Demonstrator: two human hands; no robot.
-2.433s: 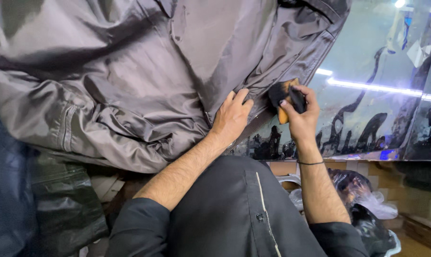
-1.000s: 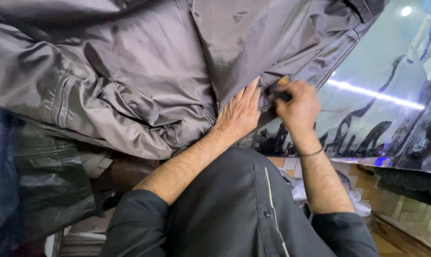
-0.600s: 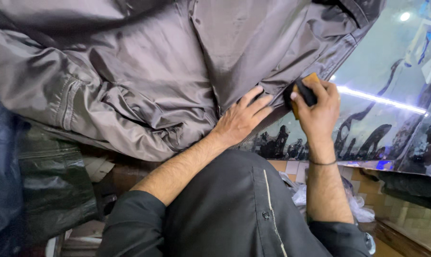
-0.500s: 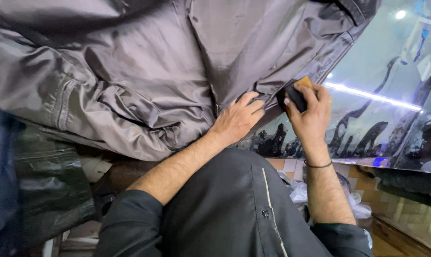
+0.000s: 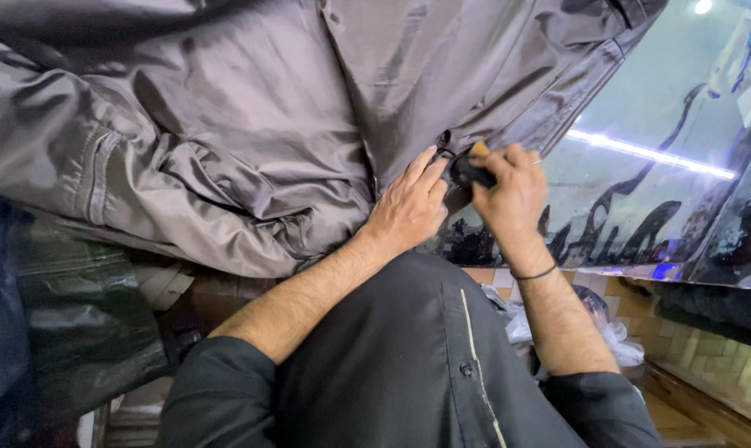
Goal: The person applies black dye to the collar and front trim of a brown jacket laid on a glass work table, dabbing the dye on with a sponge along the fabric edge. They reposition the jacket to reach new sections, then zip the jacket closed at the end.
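Your left hand (image 5: 410, 203) lay flat, fingers spread, pinning the grey jacket (image 5: 251, 124) near its front edge. At its 3 o'clock, your right hand (image 5: 508, 189) was closed around a small dark tool (image 5: 472, 172) touching that edge. Most of the jacket lay untouched at 10 o'clock.

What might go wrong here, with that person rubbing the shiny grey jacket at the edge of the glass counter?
The left hand pins only a small patch of the grey jacket, so the slippery cloth may bunch or slide under the rubbing. The right hand works its dark brush close to the left fingers and may knock them. Much of the jacket hangs off the glass counter and might pull down.
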